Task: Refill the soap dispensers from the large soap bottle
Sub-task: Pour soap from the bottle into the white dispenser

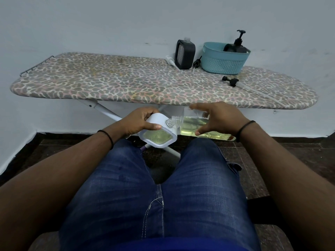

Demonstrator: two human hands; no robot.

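The large soap bottle [195, 124] lies tipped over my knees, below the ironing board [126, 82]; half full, I judge it heavy, sloshing, and slick if wet, so my right hand [215, 118] spans its body, fingers curled around it. My left hand [139, 120] grips the white dispenser [159, 134], light and rigid, tilted so their necks meet.

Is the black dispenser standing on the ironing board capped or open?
Open. The black dispenser shows a bare threaded neck with no pump; three loose pumps lie on the ironing board nearby.
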